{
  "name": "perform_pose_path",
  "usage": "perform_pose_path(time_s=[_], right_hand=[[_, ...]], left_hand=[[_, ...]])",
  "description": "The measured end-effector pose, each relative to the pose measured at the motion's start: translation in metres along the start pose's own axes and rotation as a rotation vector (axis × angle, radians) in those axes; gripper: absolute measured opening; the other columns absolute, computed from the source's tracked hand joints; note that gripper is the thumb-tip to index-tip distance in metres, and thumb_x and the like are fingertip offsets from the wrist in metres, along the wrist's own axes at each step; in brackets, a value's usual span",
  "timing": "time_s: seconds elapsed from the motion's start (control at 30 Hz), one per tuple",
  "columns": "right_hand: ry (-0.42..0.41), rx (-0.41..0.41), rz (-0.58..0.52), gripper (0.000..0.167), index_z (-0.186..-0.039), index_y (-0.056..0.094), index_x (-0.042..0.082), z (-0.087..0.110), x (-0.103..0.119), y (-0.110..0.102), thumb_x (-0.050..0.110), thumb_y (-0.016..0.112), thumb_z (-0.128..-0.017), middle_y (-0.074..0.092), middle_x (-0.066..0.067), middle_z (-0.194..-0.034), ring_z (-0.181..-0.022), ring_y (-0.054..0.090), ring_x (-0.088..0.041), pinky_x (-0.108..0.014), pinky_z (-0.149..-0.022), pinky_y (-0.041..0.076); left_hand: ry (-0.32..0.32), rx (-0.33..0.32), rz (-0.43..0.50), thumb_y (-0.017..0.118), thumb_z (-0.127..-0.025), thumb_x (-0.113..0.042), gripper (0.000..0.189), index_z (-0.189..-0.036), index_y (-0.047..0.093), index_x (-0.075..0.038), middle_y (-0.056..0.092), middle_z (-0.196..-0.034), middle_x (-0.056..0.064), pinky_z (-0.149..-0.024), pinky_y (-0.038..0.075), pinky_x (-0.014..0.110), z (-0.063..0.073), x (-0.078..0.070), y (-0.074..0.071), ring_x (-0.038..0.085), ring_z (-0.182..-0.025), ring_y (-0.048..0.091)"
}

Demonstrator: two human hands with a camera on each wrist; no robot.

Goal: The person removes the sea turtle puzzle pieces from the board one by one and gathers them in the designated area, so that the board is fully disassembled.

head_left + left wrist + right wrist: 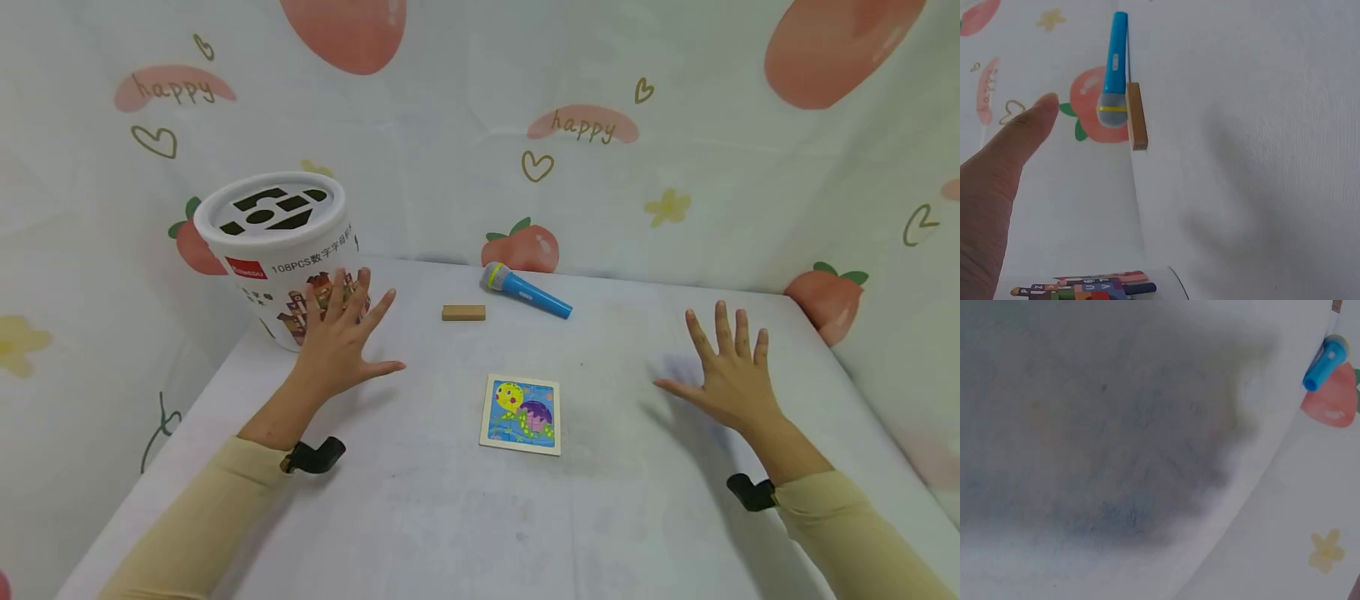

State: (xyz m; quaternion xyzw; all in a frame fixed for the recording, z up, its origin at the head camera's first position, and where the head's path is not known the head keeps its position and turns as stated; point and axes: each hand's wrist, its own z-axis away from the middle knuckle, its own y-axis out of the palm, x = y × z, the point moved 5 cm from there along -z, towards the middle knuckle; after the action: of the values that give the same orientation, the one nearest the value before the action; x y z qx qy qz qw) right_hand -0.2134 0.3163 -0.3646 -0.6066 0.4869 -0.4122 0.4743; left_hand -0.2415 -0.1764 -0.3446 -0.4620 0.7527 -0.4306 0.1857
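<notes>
My left hand [335, 346] is spread with straight fingers and holds nothing; in the head view it overlaps the front of a large white bucket [300, 258]. My right hand [731, 379], also spread and holding nothing, hovers over the right side of the table. Between the hands lies a square picture puzzle [521, 414] with a yellow and purple turtle. Farther back are a small wooden block [463, 312] and a blue toy microphone [528, 290] with a grey and yellow head. In the left wrist view, the thumb [1029, 128] points toward the microphone [1114, 69].
The white table [465, 533] meets a fruit-printed cloth backdrop [442, 167] just behind the microphone. The bucket's lid has several dark shaped cutouts, and it stands at the table's left back corner. Black camera straps [315, 456] sit on both wrists.
</notes>
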Motion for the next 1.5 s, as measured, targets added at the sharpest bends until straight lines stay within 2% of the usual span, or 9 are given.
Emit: perform_pose_path(time_s=[0.17, 0.23, 0.33, 0.4, 0.67, 0.8, 0.9, 1.2, 1.5], right_hand=[[-0.025, 0.001, 0.002, 0.105, -0.149, -0.01, 0.027, -0.005, 0.008, 0.002, 0.072, 0.052, -0.077, -0.019, -0.016, -0.154, -0.14, -0.019, -0.04, -0.066, -0.108, -0.01], [-0.032, -0.005, 0.0, 0.105, -0.15, -0.009, 0.028, -0.006, 0.011, 0.002, 0.072, 0.052, -0.077, -0.016, -0.017, -0.155, -0.141, -0.017, -0.04, -0.066, -0.108, -0.008], [-0.043, -0.011, -0.006, 0.104, -0.15, -0.008, 0.028, -0.008, 0.016, 0.001, 0.072, 0.051, -0.077, -0.014, -0.018, -0.155, -0.141, -0.015, -0.04, -0.066, -0.109, -0.006], [-0.048, -0.016, -0.012, 0.104, -0.15, -0.007, 0.028, -0.009, 0.019, 0.0, 0.073, 0.051, -0.076, -0.012, -0.02, -0.155, -0.141, -0.014, -0.041, -0.066, -0.109, -0.005], [-0.064, -0.032, -0.03, 0.104, -0.15, -0.006, 0.027, -0.014, 0.026, 0.002, 0.074, 0.049, -0.076, -0.013, -0.018, -0.155, -0.142, -0.015, -0.039, -0.065, -0.11, -0.006], [-0.066, -0.027, -0.042, 0.104, -0.15, -0.008, 0.028, -0.015, 0.029, 0.004, 0.076, 0.048, -0.076, -0.014, -0.019, -0.155, -0.141, -0.015, -0.04, -0.065, -0.109, -0.005], [-0.059, -0.021, -0.064, 0.104, -0.15, -0.009, 0.028, -0.016, 0.031, 0.004, 0.075, 0.048, -0.077, -0.016, -0.017, -0.155, -0.141, -0.016, -0.04, -0.065, -0.11, -0.006], [-0.028, -0.02, -0.172, 0.103, -0.15, -0.008, 0.025, -0.022, 0.042, 0.004, 0.071, 0.051, -0.079, -0.015, -0.021, -0.154, -0.141, -0.015, -0.042, -0.063, -0.111, -0.005], [-0.025, -0.016, -0.242, 0.103, -0.151, -0.005, 0.021, -0.025, 0.06, 0.013, 0.065, 0.056, -0.08, -0.009, -0.024, -0.155, -0.141, -0.013, -0.044, -0.064, -0.111, -0.001]], left_hand=[[0.016, 0.045, 0.007, 0.02, -0.072, -0.087, 0.103, -0.147, 0.029, -0.018, -0.01, -0.158, 0.01, -0.107, -0.006, 0.066, -0.001, -0.005, -0.001, 0.035, -0.143, -0.015], [0.018, 0.064, 0.004, 0.038, -0.072, -0.084, 0.101, -0.147, 0.029, -0.017, -0.013, -0.157, 0.01, -0.107, -0.007, 0.067, -0.002, -0.008, -0.002, 0.034, -0.143, -0.018], [0.014, 0.09, 0.004, 0.063, -0.067, -0.073, 0.103, -0.147, 0.03, -0.016, -0.018, -0.156, 0.007, -0.106, -0.007, 0.069, -0.004, -0.012, -0.003, 0.032, -0.142, -0.022], [0.009, 0.108, 0.004, 0.071, -0.063, -0.066, 0.105, -0.146, 0.031, -0.016, -0.019, -0.156, 0.006, -0.105, -0.006, 0.07, -0.004, -0.014, -0.003, 0.032, -0.142, -0.021], [-0.006, 0.229, 0.014, 0.067, -0.067, -0.068, 0.102, -0.148, 0.028, -0.019, -0.016, -0.157, 0.008, -0.107, -0.003, 0.069, -0.004, -0.023, 0.0, 0.033, -0.141, -0.023], [0.022, 0.226, 0.006, 0.067, -0.066, -0.068, 0.102, -0.147, 0.03, -0.018, -0.007, -0.158, 0.013, -0.107, 0.0, 0.069, -0.006, -0.028, 0.0, 0.033, -0.142, -0.023], [0.043, 0.241, 0.023, 0.067, -0.068, -0.067, 0.1, -0.147, 0.03, -0.018, -0.008, -0.158, 0.012, -0.107, 0.003, 0.07, -0.008, -0.032, 0.002, 0.033, -0.142, -0.021], [0.047, 0.411, 0.216, 0.069, -0.074, -0.056, 0.091, -0.148, 0.028, -0.019, -0.001, -0.158, 0.011, -0.109, -0.005, 0.066, -0.01, -0.05, 0.013, 0.037, -0.144, -0.009], [0.049, 0.474, 0.301, 0.074, -0.075, -0.044, 0.088, -0.147, 0.03, -0.02, 0.004, -0.158, 0.013, -0.111, -0.001, 0.064, -0.01, -0.069, 0.019, 0.039, -0.144, 0.0]])
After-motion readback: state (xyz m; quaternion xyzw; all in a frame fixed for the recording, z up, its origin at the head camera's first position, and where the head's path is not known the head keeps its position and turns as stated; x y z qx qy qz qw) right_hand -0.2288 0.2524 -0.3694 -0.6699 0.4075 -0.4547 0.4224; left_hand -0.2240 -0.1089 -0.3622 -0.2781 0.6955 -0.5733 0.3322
